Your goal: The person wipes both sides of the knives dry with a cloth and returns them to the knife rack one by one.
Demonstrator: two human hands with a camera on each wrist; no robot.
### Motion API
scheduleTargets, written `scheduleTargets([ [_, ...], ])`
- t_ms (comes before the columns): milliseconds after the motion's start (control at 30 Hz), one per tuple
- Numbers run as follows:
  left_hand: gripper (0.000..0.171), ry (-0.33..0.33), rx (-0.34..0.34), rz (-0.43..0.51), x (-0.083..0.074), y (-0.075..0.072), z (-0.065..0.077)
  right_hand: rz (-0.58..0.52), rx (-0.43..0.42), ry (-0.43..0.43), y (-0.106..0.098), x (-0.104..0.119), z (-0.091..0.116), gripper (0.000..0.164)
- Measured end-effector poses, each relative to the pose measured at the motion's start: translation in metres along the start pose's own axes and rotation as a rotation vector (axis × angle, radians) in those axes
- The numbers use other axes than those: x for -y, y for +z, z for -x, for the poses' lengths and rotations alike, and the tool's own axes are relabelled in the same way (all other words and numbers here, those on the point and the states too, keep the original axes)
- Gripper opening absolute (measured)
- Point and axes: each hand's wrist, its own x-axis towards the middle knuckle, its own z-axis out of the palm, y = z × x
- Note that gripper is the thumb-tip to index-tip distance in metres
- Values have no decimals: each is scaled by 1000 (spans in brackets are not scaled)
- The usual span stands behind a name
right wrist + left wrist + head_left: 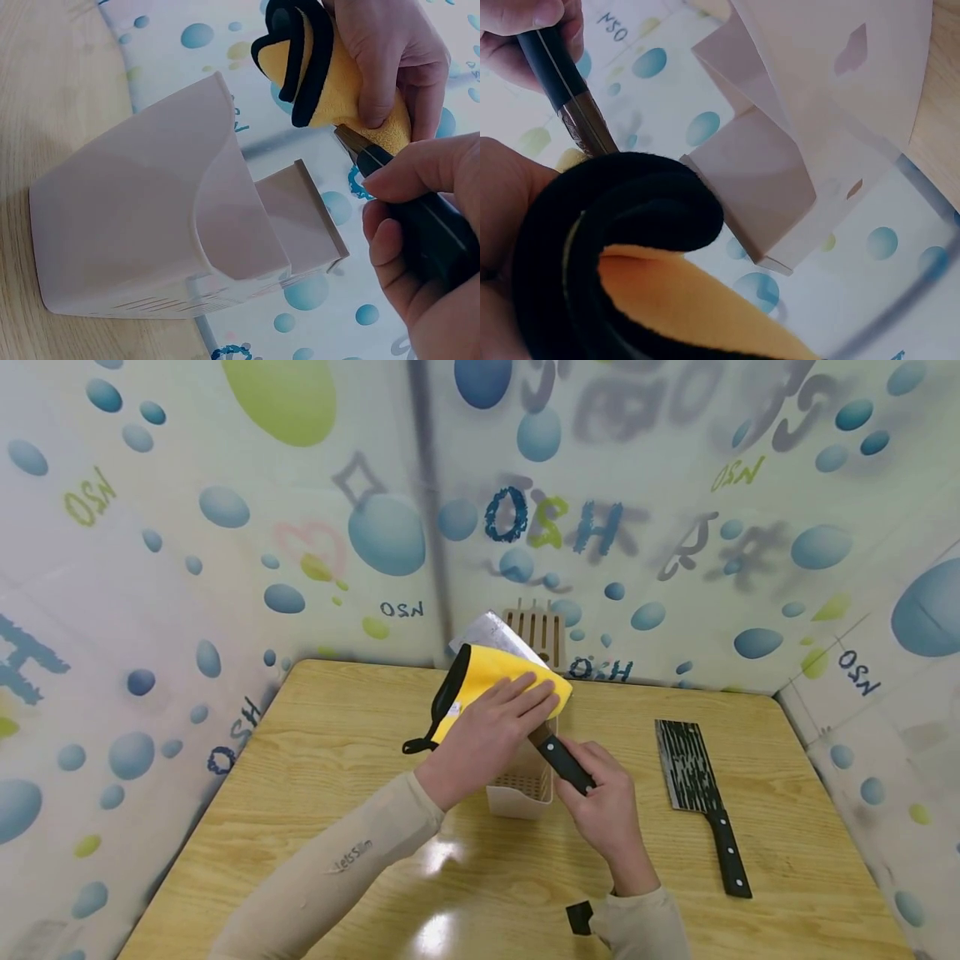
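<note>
My right hand (603,806) grips the black riveted handle of a kitchen cleaver (566,764), whose blade slants up and to the left. Folded over that blade is a yellow cleaning cloth (487,668) with black edging and a hanging loop. My left hand (487,727) pinches the cloth around the blade, the thumb on one side (379,97) and the fingers on the other. Most of the blade is hidden by the cloth; a shiny metal part shows above it. The hands and cleaver are held over a beige plastic knife holder (127,217).
On the right of the wooden table (360,877) lies a second cleaver (686,768) with a black, silver-streaked blade and black handle. A slotted beige panel (534,631) rises behind the hands. Patterned walls (315,527) enclose the table at the back and sides.
</note>
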Motion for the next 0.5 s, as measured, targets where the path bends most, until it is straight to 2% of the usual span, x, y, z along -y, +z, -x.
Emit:
scheduleTargets([
  [233, 51, 28, 45, -57, 2, -2, 1, -9, 9, -13, 0, 0, 1, 44],
  [500, 52, 76, 90, -72, 7, -4, 1, -2, 8, -13, -3, 0, 1, 44],
])
